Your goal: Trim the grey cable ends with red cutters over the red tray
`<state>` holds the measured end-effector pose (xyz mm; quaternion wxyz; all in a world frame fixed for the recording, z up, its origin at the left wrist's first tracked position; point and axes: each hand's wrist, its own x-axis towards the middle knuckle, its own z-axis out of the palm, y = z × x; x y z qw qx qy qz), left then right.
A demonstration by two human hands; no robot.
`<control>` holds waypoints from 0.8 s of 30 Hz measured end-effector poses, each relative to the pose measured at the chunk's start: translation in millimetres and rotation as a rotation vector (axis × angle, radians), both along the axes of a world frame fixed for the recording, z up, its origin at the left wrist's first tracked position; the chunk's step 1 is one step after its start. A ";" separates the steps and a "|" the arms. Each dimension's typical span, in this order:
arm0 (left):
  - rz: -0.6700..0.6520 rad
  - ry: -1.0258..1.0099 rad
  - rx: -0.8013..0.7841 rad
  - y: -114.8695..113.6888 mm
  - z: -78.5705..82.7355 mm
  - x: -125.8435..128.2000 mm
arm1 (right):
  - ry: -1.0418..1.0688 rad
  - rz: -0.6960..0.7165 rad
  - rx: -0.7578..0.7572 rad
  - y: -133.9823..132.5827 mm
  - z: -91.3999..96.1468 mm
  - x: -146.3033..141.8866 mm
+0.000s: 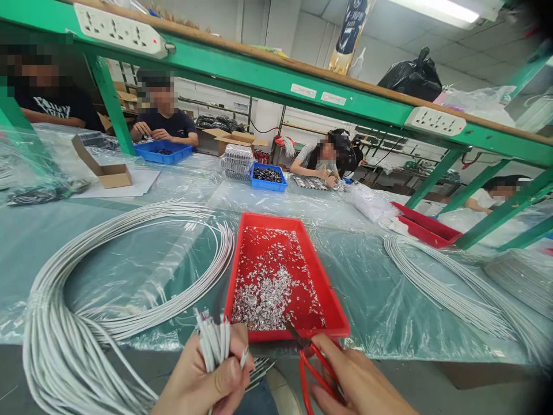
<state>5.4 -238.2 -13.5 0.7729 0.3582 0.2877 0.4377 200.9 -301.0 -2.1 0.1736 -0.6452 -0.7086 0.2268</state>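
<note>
My left hand point(203, 377) is closed round a bunch of grey-white cable ends point(213, 340) that stick up from the fist. The cables run back into a big coil point(78, 323) on my left. My right hand point(358, 383) grips red-handled scissors point(313, 369), their blades pointing up toward the cable ends at the near rim of a red tray point(337, 311). The tray holds several small silvery foil scraps point(268, 288).
Clear plastic sheeting covers the green table. More cable coils point(453, 288) lie on the right. Blue bins point(268, 176), a cardboard box point(108, 170) and other red trays point(425, 227) stand further back. Other people sit at the far side. A green shelf frame point(276, 80) with power strips runs overhead.
</note>
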 end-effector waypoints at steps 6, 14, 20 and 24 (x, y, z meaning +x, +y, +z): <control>0.203 0.342 0.475 7.5 -8.4 11.1 | 0.961 -0.180 0.028 24.9 -27.5 -42.0; 0.091 0.400 0.453 14.2 -2.7 4.8 | 1.268 -0.349 0.373 42.6 -62.1 -79.9; 0.173 0.378 0.477 19.5 -5.4 10.6 | 1.040 -0.190 0.664 50.3 -65.3 -74.1; 0.091 0.483 0.618 26.0 -6.0 9.8 | 0.857 -0.160 0.730 49.3 -61.1 -67.2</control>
